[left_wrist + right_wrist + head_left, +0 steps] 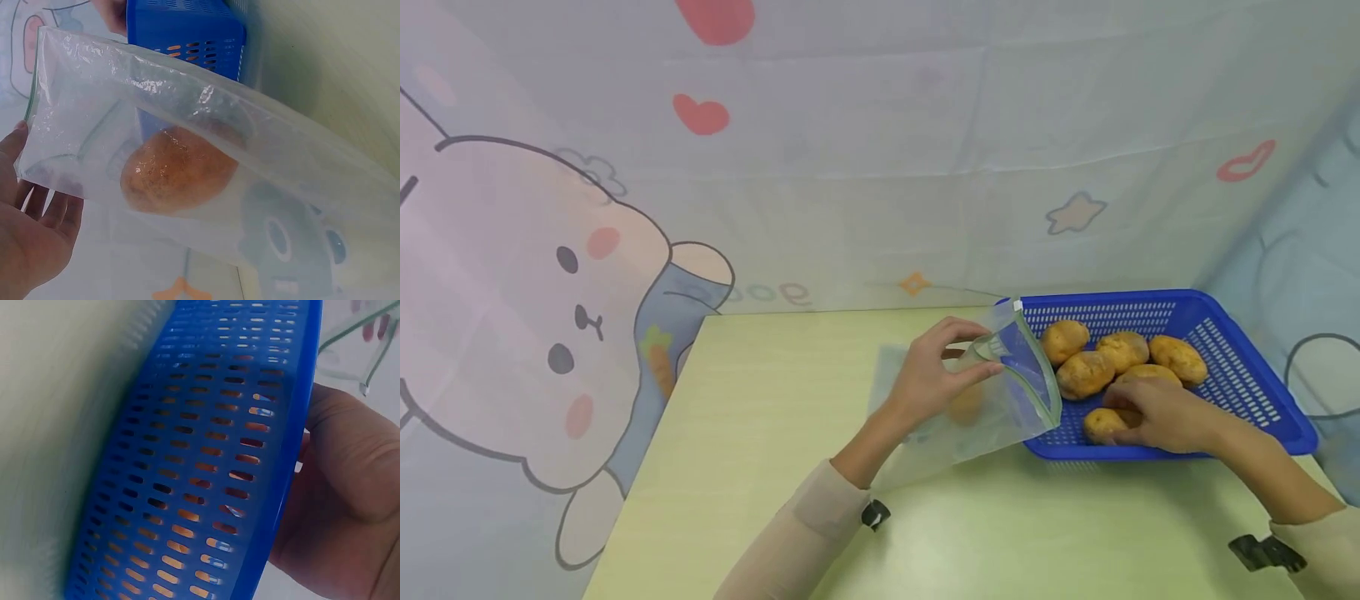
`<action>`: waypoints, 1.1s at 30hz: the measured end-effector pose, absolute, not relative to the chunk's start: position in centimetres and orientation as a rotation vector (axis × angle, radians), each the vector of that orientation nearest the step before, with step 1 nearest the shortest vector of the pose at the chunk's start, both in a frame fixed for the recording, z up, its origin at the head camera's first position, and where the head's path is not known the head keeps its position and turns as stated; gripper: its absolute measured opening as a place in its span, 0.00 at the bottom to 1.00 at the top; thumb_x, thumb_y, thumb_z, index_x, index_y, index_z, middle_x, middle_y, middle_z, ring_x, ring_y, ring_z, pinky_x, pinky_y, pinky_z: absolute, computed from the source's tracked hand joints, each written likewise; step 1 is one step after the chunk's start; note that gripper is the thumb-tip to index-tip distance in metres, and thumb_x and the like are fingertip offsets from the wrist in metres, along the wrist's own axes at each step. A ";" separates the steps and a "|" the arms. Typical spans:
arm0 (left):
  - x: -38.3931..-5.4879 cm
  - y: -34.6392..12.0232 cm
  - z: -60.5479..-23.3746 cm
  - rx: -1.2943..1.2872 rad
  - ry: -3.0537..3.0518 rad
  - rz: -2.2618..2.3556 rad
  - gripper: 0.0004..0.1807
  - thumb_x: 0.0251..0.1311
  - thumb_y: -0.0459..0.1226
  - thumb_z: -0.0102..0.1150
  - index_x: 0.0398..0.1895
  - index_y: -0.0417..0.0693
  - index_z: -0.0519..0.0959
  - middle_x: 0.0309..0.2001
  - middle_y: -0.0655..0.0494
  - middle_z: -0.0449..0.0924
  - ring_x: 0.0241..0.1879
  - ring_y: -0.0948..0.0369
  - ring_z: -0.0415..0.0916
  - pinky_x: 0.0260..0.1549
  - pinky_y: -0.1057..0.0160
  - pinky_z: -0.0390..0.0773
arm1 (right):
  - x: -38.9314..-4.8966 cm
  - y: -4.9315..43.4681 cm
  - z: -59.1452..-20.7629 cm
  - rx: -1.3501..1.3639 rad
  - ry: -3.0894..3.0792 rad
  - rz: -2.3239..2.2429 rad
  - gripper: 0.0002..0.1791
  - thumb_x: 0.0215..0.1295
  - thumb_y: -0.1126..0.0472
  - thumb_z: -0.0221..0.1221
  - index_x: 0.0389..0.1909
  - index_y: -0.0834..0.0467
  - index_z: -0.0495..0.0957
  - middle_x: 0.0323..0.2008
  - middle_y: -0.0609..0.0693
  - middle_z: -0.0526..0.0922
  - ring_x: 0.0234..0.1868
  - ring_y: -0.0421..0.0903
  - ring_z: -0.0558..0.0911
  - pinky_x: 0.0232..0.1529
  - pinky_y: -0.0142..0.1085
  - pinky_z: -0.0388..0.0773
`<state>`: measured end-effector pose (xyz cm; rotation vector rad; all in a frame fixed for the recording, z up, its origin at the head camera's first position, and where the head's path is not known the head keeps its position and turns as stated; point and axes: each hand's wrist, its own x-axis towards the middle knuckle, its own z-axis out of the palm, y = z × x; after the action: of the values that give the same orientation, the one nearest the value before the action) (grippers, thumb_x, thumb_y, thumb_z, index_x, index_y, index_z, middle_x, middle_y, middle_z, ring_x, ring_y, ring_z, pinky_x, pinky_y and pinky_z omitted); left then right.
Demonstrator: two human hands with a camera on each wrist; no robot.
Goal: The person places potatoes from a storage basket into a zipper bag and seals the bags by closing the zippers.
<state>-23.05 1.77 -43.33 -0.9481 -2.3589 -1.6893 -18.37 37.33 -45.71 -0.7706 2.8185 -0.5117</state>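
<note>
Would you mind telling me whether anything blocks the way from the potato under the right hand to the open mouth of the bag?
Nothing visible does: the right hand rests on a potato beside the bag, whose mouth the left hand holds open over the basket edge.

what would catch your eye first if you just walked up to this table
The bright blue basket at the right end of the pale table, with brown potatoes heaped in it. Next, the clear zip bag that the left hand holds open beside the basket, one potato already inside, while the right hand grips a potato in the basket. Behind it all hangs a cartoon rabbit curtain.
</note>
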 end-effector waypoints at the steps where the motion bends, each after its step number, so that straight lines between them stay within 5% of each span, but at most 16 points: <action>1: -23.1 1.8 -43.4 -0.943 -2.359 -1.689 0.22 0.62 0.42 0.78 0.58 0.49 0.84 0.56 0.60 0.83 0.57 0.67 0.80 0.54 0.63 0.84 | -18.4 37.4 -45.7 -0.773 2.822 -0.522 0.15 0.62 0.51 0.77 0.44 0.53 0.86 0.36 0.36 0.81 0.35 0.35 0.75 0.35 0.35 0.75; 8: -23.1 1.8 -43.4 -0.949 -2.369 -1.704 0.22 0.62 0.42 0.78 0.58 0.49 0.84 0.56 0.60 0.83 0.56 0.67 0.80 0.53 0.65 0.84 | -18.6 38.0 -43.9 -0.800 2.874 -0.823 0.18 0.65 0.59 0.75 0.53 0.58 0.84 0.44 0.45 0.86 0.41 0.39 0.83 0.38 0.35 0.84; 18: -23.3 1.7 -43.1 -0.967 -2.379 -1.687 0.22 0.63 0.42 0.78 0.58 0.49 0.84 0.56 0.61 0.82 0.57 0.67 0.79 0.53 0.65 0.84 | -19.7 32.6 -38.0 -0.901 2.846 -1.151 0.23 0.67 0.62 0.73 0.62 0.49 0.82 0.56 0.44 0.84 0.50 0.37 0.83 0.50 0.29 0.83; 33: -23.1 1.6 -42.2 -1.028 -2.395 -1.663 0.20 0.64 0.42 0.76 0.57 0.49 0.85 0.55 0.60 0.83 0.56 0.66 0.79 0.51 0.66 0.85 | -20.2 30.0 -39.2 -0.896 2.607 -1.278 0.20 0.75 0.61 0.66 0.65 0.53 0.79 0.60 0.49 0.82 0.60 0.52 0.84 0.58 0.33 0.83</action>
<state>-23.13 1.63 -42.25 -1.0279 -2.3948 -1.6626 -20.24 29.96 -39.23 -0.8963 2.6071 -1.2780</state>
